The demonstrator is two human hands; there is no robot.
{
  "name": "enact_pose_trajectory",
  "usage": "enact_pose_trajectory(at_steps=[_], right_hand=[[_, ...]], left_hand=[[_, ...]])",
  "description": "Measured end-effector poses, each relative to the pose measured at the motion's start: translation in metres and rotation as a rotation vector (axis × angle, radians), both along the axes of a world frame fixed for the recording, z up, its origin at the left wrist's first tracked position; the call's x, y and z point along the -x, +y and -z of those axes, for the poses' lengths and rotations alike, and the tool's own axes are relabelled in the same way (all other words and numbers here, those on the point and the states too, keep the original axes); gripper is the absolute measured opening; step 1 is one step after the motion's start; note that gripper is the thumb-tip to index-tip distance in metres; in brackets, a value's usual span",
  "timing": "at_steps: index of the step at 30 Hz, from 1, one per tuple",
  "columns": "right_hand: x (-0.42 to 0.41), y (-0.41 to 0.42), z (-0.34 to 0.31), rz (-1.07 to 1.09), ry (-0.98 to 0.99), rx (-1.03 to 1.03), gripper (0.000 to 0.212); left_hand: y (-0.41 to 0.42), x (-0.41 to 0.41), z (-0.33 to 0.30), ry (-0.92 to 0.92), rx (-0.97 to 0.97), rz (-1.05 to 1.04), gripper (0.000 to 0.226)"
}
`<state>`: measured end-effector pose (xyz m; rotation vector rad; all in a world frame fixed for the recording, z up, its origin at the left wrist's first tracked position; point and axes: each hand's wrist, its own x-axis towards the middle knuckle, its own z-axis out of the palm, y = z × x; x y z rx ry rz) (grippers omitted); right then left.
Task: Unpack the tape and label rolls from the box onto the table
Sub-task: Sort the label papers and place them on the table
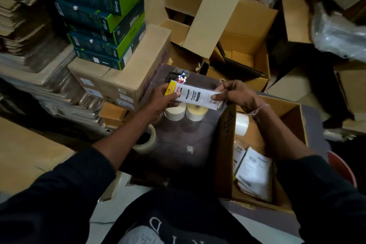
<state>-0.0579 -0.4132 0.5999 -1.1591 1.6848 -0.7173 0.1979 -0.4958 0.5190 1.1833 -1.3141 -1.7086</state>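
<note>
Both hands hold a flat white packet [195,95] with a yellow end above the dark table [182,140]. My left hand [161,98] grips its yellow end and my right hand [235,93] pinches the other end. Under the packet two white label rolls [185,112] stand side by side on the table. A clear tape roll [146,140] lies near the table's left edge, partly behind my left forearm. The open cardboard box [227,144] stands on the right and holds another white roll [241,123] and white paper packets [253,174].
A pack of pens [181,78] lies at the table's far end. Stacked green boxes [103,17] sit on a carton to the left, beside piles of flat cardboard [25,25]. Open cartons [227,31] crowd the far side. A red tub [342,166] is at the right.
</note>
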Motion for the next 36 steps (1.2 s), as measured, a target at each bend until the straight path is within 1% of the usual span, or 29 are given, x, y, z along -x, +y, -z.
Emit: enact_pose_trajectory(at_steps=[3,6,9,11,15,16,18,19,22,24,25,28,31,33,36], right_hand=[[0.023,0.023,-0.003,-0.107,0.083,-0.030,0.036],[0.038,0.050,0.000,-0.135,0.131,-0.068,0.034],[0.054,0.071,0.010,-0.048,0.054,-0.058,0.037],[0.065,0.085,0.018,0.003,-0.010,-0.052,0.034],[0.084,0.112,0.032,0.177,-0.020,-0.112,0.027],[0.089,0.119,0.038,0.230,0.014,-0.132,0.023],[0.097,0.134,0.051,0.300,0.113,-0.195,0.007],[0.100,0.142,0.059,0.324,0.168,-0.229,0.007],[0.106,0.151,0.085,0.257,0.393,-0.410,0.024],[0.100,0.152,0.097,0.235,0.538,-0.475,0.036],[0.099,0.152,0.105,0.250,0.591,-0.459,0.042],[0.099,0.149,0.129,0.352,0.592,-0.372,0.051],[0.103,0.146,0.147,0.325,0.649,-0.288,0.043],[0.104,0.147,0.153,0.318,0.736,-0.210,0.036],[0.106,0.151,0.156,0.257,0.892,-0.103,0.032]], left_hand=[[0.002,0.033,-0.011,0.016,0.042,0.021,0.014],[0.009,0.071,-0.017,0.029,0.073,0.067,0.017],[0.020,0.105,-0.018,-0.009,0.114,0.146,0.029],[0.029,0.125,-0.018,-0.022,0.126,0.181,0.035],[0.046,0.155,-0.013,-0.008,0.137,0.229,0.033],[0.049,0.160,-0.009,-0.017,0.159,0.239,0.035],[0.056,0.165,-0.003,-0.090,0.268,0.248,0.041],[0.058,0.165,-0.001,-0.139,0.335,0.251,0.043],[0.066,0.168,0.006,-0.247,0.481,0.264,0.046],[0.073,0.169,0.010,-0.279,0.511,0.243,0.047],[0.077,0.169,0.011,-0.271,0.507,0.232,0.047],[0.082,0.167,0.017,-0.271,0.486,0.201,0.042],[0.084,0.164,0.023,-0.290,0.435,0.181,0.035],[0.085,0.164,0.025,-0.285,0.386,0.170,0.032],[0.088,0.164,0.025,-0.265,0.326,0.152,0.031]])
